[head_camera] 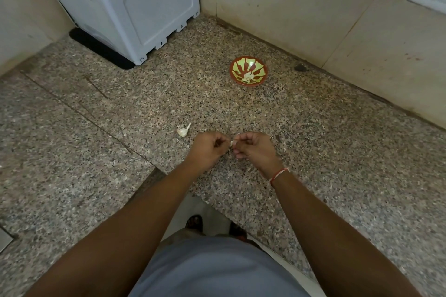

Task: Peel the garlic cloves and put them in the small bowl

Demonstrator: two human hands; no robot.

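Over the speckled granite bench [313,142], the left hand [207,149] and the right hand [255,149] meet fingertip to fingertip, both with fingers curled, pinching one small white garlic clove [233,143] between them. The clove is mostly hidden by the fingers, so how much skin remains on it cannot be told. Just beyond the left hand, towards its outer side, lies the remaining pale garlic piece with a stalk [183,130]. Well beyond the right hand sits the small red-and-yellow patterned bowl [258,67], holding a few pale peeled cloves [248,77]. A red-and-white thread [280,173] circles the right wrist.
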